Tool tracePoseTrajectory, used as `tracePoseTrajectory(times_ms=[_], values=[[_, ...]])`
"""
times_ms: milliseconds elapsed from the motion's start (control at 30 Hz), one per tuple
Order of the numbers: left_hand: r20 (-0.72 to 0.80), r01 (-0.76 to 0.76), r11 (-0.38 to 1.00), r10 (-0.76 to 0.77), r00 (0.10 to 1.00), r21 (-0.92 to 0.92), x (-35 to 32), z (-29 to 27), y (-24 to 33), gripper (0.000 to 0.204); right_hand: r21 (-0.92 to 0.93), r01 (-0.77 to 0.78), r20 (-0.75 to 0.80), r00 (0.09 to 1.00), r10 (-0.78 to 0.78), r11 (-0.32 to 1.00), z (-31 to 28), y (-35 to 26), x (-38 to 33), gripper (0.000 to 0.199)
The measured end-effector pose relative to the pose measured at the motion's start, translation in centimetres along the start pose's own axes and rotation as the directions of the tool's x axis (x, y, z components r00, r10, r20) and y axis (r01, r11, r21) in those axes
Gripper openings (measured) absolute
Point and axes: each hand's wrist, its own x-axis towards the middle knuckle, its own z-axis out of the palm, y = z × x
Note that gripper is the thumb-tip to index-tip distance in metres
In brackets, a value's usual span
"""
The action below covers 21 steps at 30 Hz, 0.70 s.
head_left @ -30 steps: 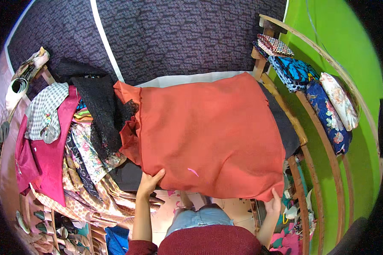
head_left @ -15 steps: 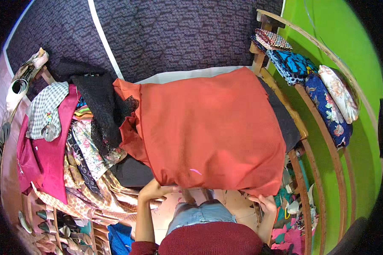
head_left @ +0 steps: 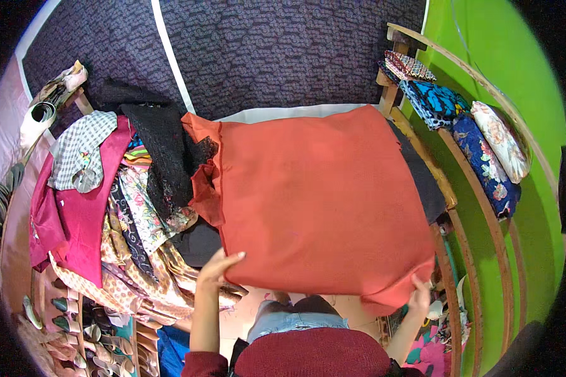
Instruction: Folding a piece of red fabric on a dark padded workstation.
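A large orange-red cloth point(head_left: 321, 201) lies spread over a dark surface in front of me, mostly smooth, its left side gathered into folds. At its near left corner my left hand point(head_left: 212, 271) grips the edge, one digit stretched over the top; some of its fingers are hidden. My right hand point(head_left: 419, 295) is closed on the near right corner, where the cloth is pulled into creases and hangs over the front edge. Black lacy fabric point(head_left: 163, 157) lies against the cloth's left side.
To the left lie a magenta cloth point(head_left: 82, 213), a checked grey-white cloth point(head_left: 78, 151) and several patterned fabrics. Wooden slats point(head_left: 484, 201) on the right hold folded fabrics, including a blue floral one point(head_left: 484, 163). Shoes and card-like pieces point(head_left: 100, 339) fill a rack at lower left.
The near edge of the orange-red cloth has come closer to me and lies flatter. My right hand has moved slightly right, my left hand slightly up; a pink mark on the cloth no longer shows.
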Motion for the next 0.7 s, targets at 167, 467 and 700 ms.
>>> tracePoseTrajectory(times_ms=[167, 467, 700], values=[[0.095, 0.154, 0.879, -0.220, 0.971, 0.451, -0.8, -5.4, -9.6, 0.036, -0.354, -0.395, -0.074, 0.916, 0.395, 0.848, -3.0, 5.7, -1.0, 0.040], [-0.115, -0.153, 0.912, 0.211, 0.971, 0.381, -1.7, -0.9, -7.8, 0.041, 0.066, -0.014, -0.220, 0.975, 0.028, 0.998, 1.4, 6.0, 2.7, 0.050], [-0.131, -0.008, 0.897, 0.073, 0.989, 0.441, -1.0, -1.7, -14.0, 0.042, 0.003, 0.014, -0.267, 0.964, -0.013, 1.000, 1.1, 9.4, 3.7, 0.053]])
